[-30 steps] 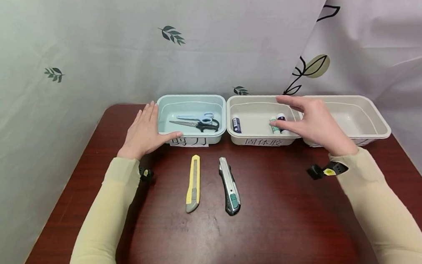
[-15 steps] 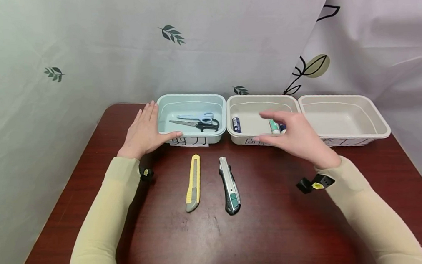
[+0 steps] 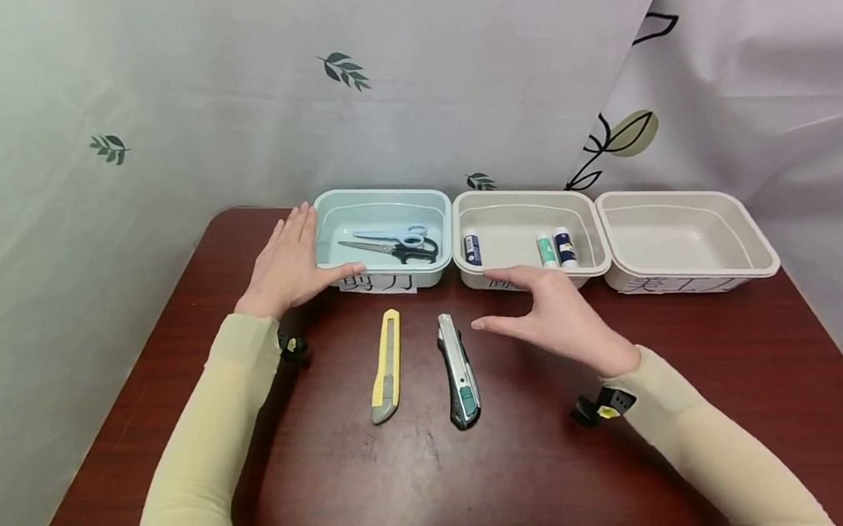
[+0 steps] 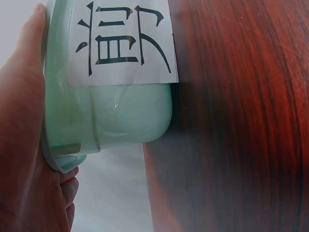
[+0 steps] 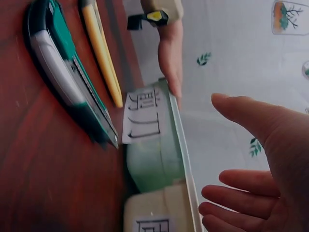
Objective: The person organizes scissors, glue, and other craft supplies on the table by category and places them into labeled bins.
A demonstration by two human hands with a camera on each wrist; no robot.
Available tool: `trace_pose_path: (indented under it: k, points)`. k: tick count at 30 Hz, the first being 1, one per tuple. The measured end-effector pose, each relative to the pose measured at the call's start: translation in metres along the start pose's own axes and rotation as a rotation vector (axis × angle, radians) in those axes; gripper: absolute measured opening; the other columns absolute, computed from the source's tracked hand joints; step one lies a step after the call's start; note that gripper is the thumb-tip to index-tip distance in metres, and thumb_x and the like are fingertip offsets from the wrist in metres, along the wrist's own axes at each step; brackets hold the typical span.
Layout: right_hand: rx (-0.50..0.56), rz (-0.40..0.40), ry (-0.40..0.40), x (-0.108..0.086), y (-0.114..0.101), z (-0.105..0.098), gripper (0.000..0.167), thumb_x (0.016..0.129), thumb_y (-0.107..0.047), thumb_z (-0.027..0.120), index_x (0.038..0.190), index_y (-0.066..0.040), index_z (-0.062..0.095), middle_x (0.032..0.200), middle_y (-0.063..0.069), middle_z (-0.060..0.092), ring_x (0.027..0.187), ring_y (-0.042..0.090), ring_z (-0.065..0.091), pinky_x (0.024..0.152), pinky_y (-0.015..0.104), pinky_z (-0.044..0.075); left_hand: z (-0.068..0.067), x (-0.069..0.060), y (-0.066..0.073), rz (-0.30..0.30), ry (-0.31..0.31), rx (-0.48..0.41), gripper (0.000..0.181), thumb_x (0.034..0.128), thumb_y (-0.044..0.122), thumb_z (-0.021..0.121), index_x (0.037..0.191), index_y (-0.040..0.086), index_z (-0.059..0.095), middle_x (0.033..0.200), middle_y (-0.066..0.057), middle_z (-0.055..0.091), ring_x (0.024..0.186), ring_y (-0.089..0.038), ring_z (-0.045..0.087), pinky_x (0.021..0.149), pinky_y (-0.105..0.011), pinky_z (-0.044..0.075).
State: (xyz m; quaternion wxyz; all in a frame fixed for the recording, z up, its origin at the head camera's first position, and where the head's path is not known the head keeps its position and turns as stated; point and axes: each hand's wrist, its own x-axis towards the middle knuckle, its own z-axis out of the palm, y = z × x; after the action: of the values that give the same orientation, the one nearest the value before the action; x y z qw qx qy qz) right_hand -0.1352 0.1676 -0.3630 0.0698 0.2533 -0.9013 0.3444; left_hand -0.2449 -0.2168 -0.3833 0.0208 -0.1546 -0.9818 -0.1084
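Note:
My left hand rests with straight fingers on the left corner of the light blue bin, its thumb along the front rim. That bin holds light blue scissors and black-handled scissors. My right hand hangs over the table in front of the middle bin, thumb and fingers spread apart, holding nothing. Just left of its thumb lies a silver and green box cutter. Farther left lies a yellow box cutter. The left wrist view shows the hand against the bin's rim and paper label.
The beige middle bin, labelled in front, holds several glue sticks. Beside it on the right stands another beige bin. All three bins line the back of the dark red table, before a patterned cloth.
My right hand has moved left and toward me, from over the middle bin to near the silver and green box cutter. The left hand has stayed on the blue bin.

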Motion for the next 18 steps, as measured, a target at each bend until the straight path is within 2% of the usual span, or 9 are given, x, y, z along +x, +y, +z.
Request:
trace_pose_path:
  k: [5, 13, 18]
  points:
    - [0.016, -0.001, -0.049, -0.006, -0.004, 0.011, 0.068, 0.079, -0.051, 0.086, 0.132, -0.012, 0.069, 0.127, 0.0, 0.069, 0.122, 0.014, 0.06, 0.103, 0.038, 0.047, 0.0, 0.0, 0.0, -0.001, -0.002, -0.001, 0.126, 0.0835, 0.084, 0.053, 0.16, -0.006, 0.009, 0.167, -0.023, 0.008, 0.154, -0.033, 0.005, 0.124, -0.042, 0.0]
    - [0.006, 0.012, -0.143, -0.016, -0.008, 0.038, 0.071, 0.078, -0.048, 0.088, 0.131, -0.005, 0.069, 0.125, 0.003, 0.07, 0.117, 0.018, 0.063, 0.099, 0.04, 0.051, -0.001, -0.001, 0.0, -0.004, -0.006, -0.001, 0.126, 0.0832, 0.084, 0.053, 0.16, -0.006, 0.008, 0.167, -0.023, 0.008, 0.154, -0.033, 0.005, 0.124, -0.043, 0.001]
    - [0.013, 0.015, -0.178, -0.021, -0.008, 0.053, 0.069, 0.076, -0.048, 0.089, 0.129, -0.007, 0.071, 0.121, 0.001, 0.072, 0.114, 0.013, 0.064, 0.097, 0.035, 0.052, -0.001, -0.001, 0.001, -0.002, -0.002, 0.0, 0.126, 0.0835, 0.083, 0.053, 0.16, -0.006, 0.009, 0.167, -0.023, 0.008, 0.154, -0.033, 0.005, 0.124, -0.043, 0.002]
